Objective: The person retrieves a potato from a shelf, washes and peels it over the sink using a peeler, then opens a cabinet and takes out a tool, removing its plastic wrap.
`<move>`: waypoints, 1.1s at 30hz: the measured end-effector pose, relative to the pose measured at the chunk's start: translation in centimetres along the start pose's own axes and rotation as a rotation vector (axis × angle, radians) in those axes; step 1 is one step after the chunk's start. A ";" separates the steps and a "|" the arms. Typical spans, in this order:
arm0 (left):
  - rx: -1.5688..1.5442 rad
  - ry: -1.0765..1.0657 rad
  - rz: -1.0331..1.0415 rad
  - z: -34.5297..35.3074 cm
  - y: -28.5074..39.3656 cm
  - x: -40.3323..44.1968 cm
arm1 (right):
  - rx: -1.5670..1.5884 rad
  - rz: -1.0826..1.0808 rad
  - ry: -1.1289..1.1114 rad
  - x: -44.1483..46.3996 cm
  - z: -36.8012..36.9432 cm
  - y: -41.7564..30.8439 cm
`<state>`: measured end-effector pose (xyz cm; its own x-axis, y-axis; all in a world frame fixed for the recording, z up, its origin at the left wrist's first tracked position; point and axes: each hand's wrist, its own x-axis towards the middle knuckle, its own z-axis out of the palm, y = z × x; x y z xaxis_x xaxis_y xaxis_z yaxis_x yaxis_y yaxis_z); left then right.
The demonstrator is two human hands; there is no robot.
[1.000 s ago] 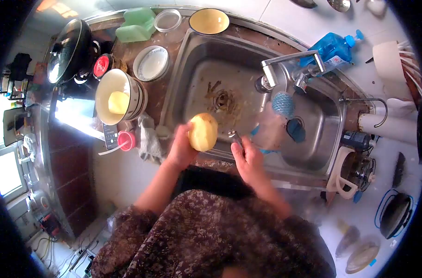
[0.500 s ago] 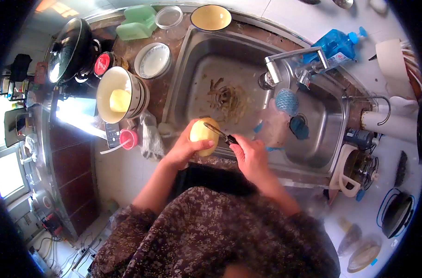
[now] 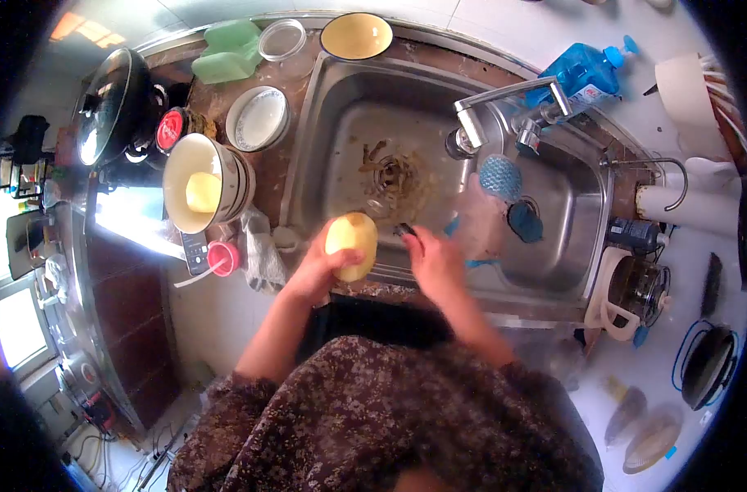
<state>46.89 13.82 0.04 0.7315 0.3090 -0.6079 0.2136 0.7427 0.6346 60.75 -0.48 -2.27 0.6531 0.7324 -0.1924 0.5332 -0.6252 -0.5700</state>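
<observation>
My left hand (image 3: 313, 272) is wrapped round a peeled yellow potato (image 3: 353, 234) over the front edge of the sink (image 3: 324, 164). A small brownish patch shows at the potato's top end. My right hand (image 3: 437, 264) grips the black handle of a peeler (image 3: 404, 230) just right of the potato, apart from it. The peeler's blade is blurred and hard to make out. Brown and pale peelings (image 3: 394, 176) lie around the drain in the left basin. Left of the sink, a stack of bowls (image 3: 177, 168) stands with another peeled potato (image 3: 203, 192) in the top one.
A faucet (image 3: 472, 127) reaches over the sink. In the right basin lie a blue mesh scrubber (image 3: 501, 178) and a translucent bag-like thing (image 3: 480, 225). A yellow bowl (image 3: 356, 36) and a white bowl (image 3: 261, 119) stand by the rim. A blue bottle (image 3: 582, 74) is behind.
The peeler has come away from the potato's surface, and my right hand now holds it a little to the right. The potato stays in my left hand. The whole view has shifted slightly.
</observation>
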 end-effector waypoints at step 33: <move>0.179 0.016 -0.022 -1.0 -0.4 0.5 | 0.208 -0.124 -0.053 1.1 -0.9 0.3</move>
<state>46.51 14.27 -0.96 0.7156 0.3044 -0.6287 0.3419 0.6323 0.6953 62.12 -0.17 -1.91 0.5573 0.8169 -0.1490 0.4821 -0.4644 -0.7429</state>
